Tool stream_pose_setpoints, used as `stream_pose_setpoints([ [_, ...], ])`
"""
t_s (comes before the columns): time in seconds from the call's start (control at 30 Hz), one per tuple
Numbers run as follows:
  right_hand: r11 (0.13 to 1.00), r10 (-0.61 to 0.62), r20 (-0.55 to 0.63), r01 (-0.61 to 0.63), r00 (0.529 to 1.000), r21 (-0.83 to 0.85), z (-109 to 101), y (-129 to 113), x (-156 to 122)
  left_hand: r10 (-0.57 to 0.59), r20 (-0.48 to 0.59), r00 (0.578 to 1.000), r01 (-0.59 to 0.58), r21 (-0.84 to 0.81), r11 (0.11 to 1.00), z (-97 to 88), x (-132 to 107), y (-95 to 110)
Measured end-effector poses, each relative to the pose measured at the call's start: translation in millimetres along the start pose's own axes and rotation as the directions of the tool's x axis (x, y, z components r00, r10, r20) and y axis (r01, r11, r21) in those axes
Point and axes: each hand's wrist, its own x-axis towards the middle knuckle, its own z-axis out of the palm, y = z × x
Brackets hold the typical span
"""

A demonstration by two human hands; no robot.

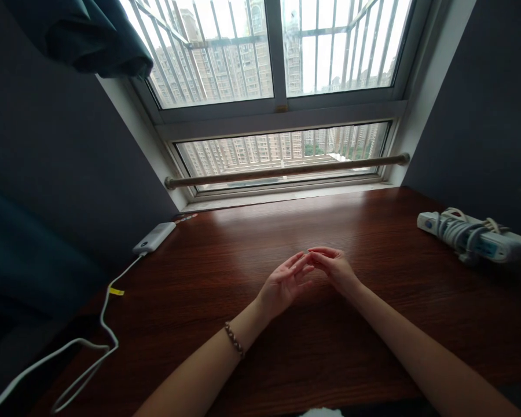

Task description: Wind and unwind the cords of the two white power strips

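Note:
Over the middle of the dark reddish-brown wooden table (226, 249), my two hands meet at the fingertips. My left hand (284, 285) is turned palm up with its fingers stretched out and a little apart, and nothing lies in the palm. A beaded bracelet (234, 340) circles the left wrist. My right hand (335, 269) comes in from the right, its thumb and fingers pinched together on a fingertip of the left hand. Whether anything small sits inside that pinch I cannot make out.
At the table's left edge lies a white power bank (155, 238) with a white cable (106, 313) trailing toward me. A yellow tag (116, 291) is near the cable. On the right rests a power strip (469, 234) wrapped in its cord. A barred window with a rail (286, 172) stands behind.

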Motion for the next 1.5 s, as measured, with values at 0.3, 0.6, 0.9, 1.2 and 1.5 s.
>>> stream_pose_setpoints([
  [0.3, 0.948, -0.106, -0.072, 0.079, 0.992, -0.307, -4, -3, 2, 0.010, -0.017, 1.000, -0.009, 0.071, 0.997, -3.1, 1, -2],
  [0.6, 0.908, -0.183, -0.237, 0.072, 0.954, -0.412, -20, 2, 12, -0.002, -0.064, 0.998, 0.014, 0.187, 0.982, -5.5, 2, -6],
  [0.9, 0.937, -0.106, -0.278, 0.002, 0.955, -0.350, -19, 1, 12, 0.736, -0.043, 0.676, 0.409, 0.852, -0.327, -41.2, 7, 35],
  [1.2, 0.941, -0.116, -0.273, 0.017, 0.955, -0.338, -18, 0, 11, 0.694, -0.244, 0.678, 0.725, 0.381, -0.575, -62.2, 9, 24],
  [1.5, 0.926, -0.141, -0.258, 0.036, 0.956, -0.375, -18, 0, 10, 0.741, -0.146, 0.655, 0.409, 0.893, -0.186, -62.9, 6, 32],
])
